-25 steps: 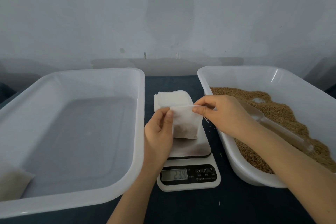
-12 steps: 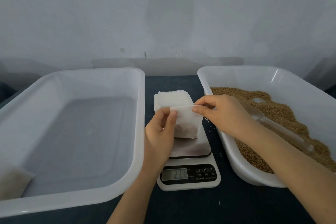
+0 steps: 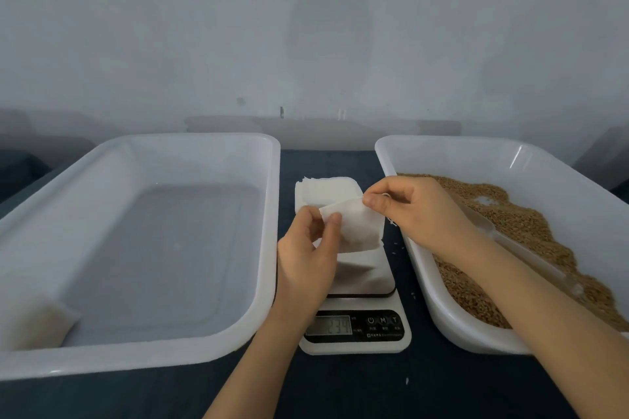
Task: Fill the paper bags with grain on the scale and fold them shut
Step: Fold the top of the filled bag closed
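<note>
You hold one white bag [image 3: 357,230] up over the plate of the scale [image 3: 360,333], between the two tubs. Your left hand [image 3: 306,258] comes up from below, and its thumb and forefinger are clamped on the bag's top left corner. Your right hand [image 3: 412,211] reaches in from the right across the near rim of the right tub [image 3: 442,153]. Its fingers [image 3: 374,202] are pinched together on the top right corner. The top edge of the bag runs between your two grips and tilts up toward the right. The lower part of the bag looks darker, where grain shows through the paper. The bag is mirrored in the shiny plate, and you cannot tell whether its bottom touches the plate. The display is blurred and seems to read 234.

Just behind the bag a stack [image 3: 326,190] of flat white bags lies at the far end of the scale. The right tub holds a bed of brown grain [image 3: 510,214], and a clear scoop [image 3: 524,248] lies in it, partly hidden behind your right forearm. In the left tub [image 3: 136,360] a filled bag [image 3: 34,323] lies in the near left corner. A few loose grains lie on the dark table [image 3: 340,391] between the scale and the right tub. A pale wall [image 3: 306,27] stands behind it all.
</note>
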{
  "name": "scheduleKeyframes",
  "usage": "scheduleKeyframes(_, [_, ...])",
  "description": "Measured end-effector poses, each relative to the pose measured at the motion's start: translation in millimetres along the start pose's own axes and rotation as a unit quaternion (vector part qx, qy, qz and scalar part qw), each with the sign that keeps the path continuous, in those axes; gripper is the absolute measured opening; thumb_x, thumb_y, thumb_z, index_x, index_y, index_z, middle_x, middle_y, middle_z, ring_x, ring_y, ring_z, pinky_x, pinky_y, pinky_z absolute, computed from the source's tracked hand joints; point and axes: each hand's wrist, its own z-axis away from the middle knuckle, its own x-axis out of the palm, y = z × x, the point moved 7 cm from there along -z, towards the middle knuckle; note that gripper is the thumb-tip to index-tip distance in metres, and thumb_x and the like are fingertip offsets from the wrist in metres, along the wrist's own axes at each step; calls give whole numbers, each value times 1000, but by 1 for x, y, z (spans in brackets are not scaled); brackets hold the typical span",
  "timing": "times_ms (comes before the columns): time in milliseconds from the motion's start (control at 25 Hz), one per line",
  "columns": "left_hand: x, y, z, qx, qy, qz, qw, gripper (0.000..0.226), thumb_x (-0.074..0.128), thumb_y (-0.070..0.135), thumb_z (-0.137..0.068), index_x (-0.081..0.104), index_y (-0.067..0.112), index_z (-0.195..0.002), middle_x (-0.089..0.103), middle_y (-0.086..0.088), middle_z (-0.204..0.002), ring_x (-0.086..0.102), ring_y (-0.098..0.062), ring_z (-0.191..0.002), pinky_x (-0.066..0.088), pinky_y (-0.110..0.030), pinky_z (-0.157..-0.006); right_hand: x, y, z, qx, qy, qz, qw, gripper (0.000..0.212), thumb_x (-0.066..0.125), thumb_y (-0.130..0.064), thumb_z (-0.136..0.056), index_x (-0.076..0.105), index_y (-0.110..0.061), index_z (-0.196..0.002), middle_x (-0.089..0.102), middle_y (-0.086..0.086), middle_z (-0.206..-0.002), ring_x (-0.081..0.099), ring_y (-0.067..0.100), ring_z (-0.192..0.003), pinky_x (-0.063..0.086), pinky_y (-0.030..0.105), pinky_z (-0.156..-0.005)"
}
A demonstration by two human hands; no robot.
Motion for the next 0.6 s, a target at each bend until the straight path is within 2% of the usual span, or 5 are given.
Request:
scheduleKeyframes(160, [4, 19, 9, 9, -24, -24, 999, 20, 63, 35, -88, 56, 32, -106, 65, 16, -91, 63, 2, -86, 50, -10, -66, 1, -6, 1, 1, -36, -91, 995, 9, 64, -40, -81, 73, -37, -81, 70, -22, -82, 62, -8, -80, 41, 2, -69])
scheduleKeyframes(280, [-8, 36, 17, 15, 5, -60, 998, 5, 64, 34, -86, 63, 29, -88, 64, 18, -71, 59, 5, -70, 44, -8, -57, 3, -8, 3, 4, -57, -160, 985, 27, 63, -54, -70, 74, -36, -86, 72, -12, -83, 63, -2, -76, 46, 10, -67])
scheduleKeyframes(360, [-16, 49, 24, 3, -2, -58, 998, 11, 65, 31, -86, 60, 32, -76, 62, 23, -69, 58, 6, -67, 42, -7, -54, 1, -7, 2, 9, -50, -205, 977, 37, 60, -60, -72, 74, -31, -91, 72, -5, -87, 64, 8, -80, 49, 19, -69])
scheduleKeyframes(480, [-32, 70, 34, -12, -14, -62, 998, 18, 65, 31, -86, 57, 32, -70, 62, 26, -72, 58, 9, -68, 41, -5, -52, -2, 0, -1, 39, -31, -249, 967, 34, 56, -50, -78, 73, -26, -95, 72, 2, -86, 66, 19, -78, 47, 32, -74])
scheduleKeyframes(600, [-74, 95, 35, -6, 30, -86, 996, 19, 66, 29, -83, 58, 27, -66, 62, 17, -63, 54, 4, -54, 39, -7, -47, 2, 1, 0, 53, -45, -232, 970, 30, 54, -45, -79, 73, -27, -93, 73, 5, -87, 66, 19, -74, 49, 38, -76])
